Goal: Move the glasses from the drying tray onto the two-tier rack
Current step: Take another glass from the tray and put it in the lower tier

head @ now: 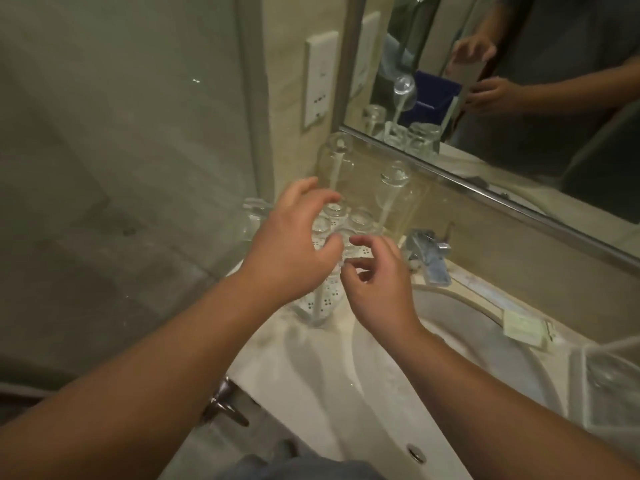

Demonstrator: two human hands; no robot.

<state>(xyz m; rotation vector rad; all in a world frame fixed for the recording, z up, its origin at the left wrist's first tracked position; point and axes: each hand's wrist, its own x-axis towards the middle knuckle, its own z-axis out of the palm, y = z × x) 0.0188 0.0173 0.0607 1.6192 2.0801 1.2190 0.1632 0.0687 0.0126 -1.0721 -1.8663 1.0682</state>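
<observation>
Both hands over the rack, back-left corner of the worktop, next to the sink.

Left hand: fingers spread and curved, palm down, reaching over the low inverted glasses. Fingertips are at or just above the glass bases; motion blur, so I can't tell if they touch. Nothing gripped.

Right hand: fingers loosely curled, thumb and index apart with a gap between them, just in front of the same glasses. It holds nothing that I can make out.

Glasses: several stand upside down in a cluster on the rack's perforated white base, partly hidden behind the hands. Two more sit inverted higher up on white pegs: one tall glass at back left, another to its right. One more glass sits left of the rack, against the glass panel.

Clear tray is at the right edge, well apart from the rack; contents too blurred to read.

Faucet sits right of the rack. Mirror above reflects hands and glasses.
</observation>
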